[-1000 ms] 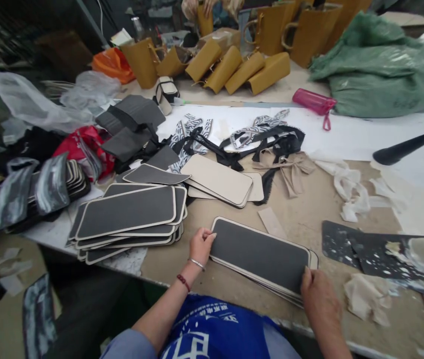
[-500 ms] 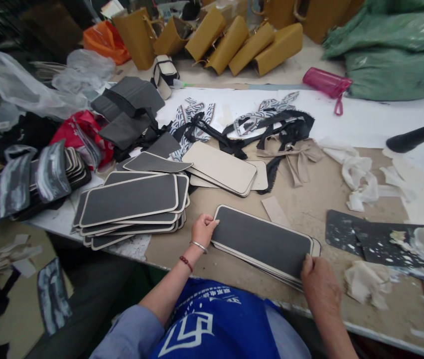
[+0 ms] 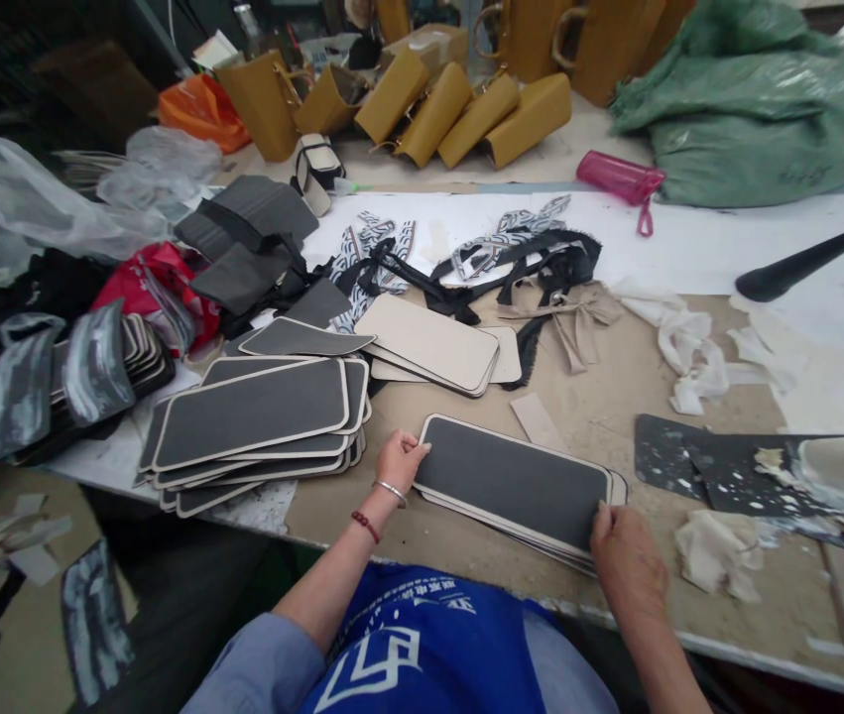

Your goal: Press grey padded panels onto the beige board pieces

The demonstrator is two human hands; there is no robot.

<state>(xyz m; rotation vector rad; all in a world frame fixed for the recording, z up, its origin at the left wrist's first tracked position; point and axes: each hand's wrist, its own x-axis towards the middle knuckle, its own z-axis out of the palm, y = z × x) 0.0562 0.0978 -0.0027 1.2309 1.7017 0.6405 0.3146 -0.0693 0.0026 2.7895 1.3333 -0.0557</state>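
Observation:
A short stack of dark grey panels with cream edges (image 3: 515, 484) lies at the table's front edge. My left hand (image 3: 399, 464) pinches the upper left corner of its top panel. At the right end, my right hand (image 3: 626, 550) grips the panel's lower corner, thumb on top and fingers partly hidden beneath. Left of my hands is a taller, uneven pile of similar grey panels (image 3: 250, 412). Cream panels (image 3: 432, 342) lie behind, overlapping one another, with a curved grey piece (image 3: 302, 337) beside them.
Black and patterned fabric strips (image 3: 488, 258) lie farther back. On the right are a black tool (image 3: 800, 266), crumpled cloth (image 3: 719, 555) and glue-spotted dark boards (image 3: 670, 458). Mustard bags (image 3: 458, 114) and a green sack (image 3: 749, 119) stand behind; coated strips (image 3: 98, 362) rest at left.
The view has shifted slightly, moving most things left in the picture. Both hands keep their hold at the two ends of the top panel.

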